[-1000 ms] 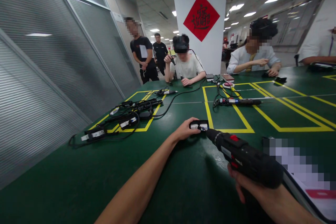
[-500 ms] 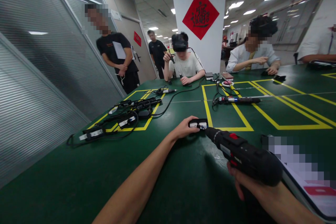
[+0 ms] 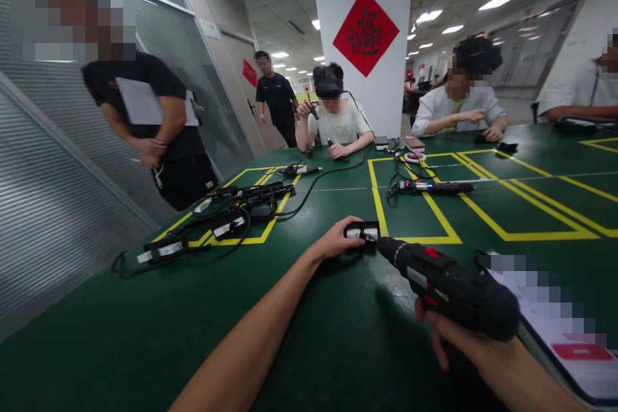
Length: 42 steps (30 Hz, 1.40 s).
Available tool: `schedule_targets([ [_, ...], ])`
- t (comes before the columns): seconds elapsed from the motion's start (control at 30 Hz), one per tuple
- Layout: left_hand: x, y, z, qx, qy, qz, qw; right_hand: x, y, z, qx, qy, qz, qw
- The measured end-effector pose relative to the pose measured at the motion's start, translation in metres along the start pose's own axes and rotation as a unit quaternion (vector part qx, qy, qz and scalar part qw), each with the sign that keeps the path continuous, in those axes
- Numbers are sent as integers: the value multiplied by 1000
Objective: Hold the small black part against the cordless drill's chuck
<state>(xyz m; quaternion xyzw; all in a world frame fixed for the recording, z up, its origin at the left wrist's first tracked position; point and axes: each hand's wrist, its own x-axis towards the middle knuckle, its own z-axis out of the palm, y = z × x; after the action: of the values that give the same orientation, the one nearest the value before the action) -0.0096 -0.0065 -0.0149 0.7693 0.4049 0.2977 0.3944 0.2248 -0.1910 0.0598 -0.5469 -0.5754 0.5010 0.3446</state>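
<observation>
The left hand [image 3: 338,238] had its fingers grasping the left end of a small black case [image 3: 369,224], in which I could see white pieces [image 3: 371,234]. This case was on the bench [image 3: 120,341], just beside the corner of a yellow line [image 3: 425,241]. The right hand [image 3: 447,333] was holding a drill [image 3: 454,286], the fingers being closed under its body, where the handle was mostly hidden. The nose of the drill pointed toward the right end of the case; whether they touched, I could not tell. Black cables [image 3: 263,196] lay farther to the left.
</observation>
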Motion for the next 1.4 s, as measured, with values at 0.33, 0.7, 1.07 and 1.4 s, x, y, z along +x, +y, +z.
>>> schedule_targets([
  [0.33, 1, 0, -1, -24, -13, -9, 1000, 0, -1, 3, 1, 26, 2, 1000],
  [0.7, 0, -2, 0, -22, -2, -20, 1000, 7, 7, 1, -6, 53, 15, 998],
  [1.07, 0, 2, 0, -17, -5, -7, 1000, 2, 5, 1, -3, 12, 37, 999],
  [1.4, 1, 1, -1, -22, -9, -6, 1000, 3, 12, -3, -53, -55, 69, 995],
])
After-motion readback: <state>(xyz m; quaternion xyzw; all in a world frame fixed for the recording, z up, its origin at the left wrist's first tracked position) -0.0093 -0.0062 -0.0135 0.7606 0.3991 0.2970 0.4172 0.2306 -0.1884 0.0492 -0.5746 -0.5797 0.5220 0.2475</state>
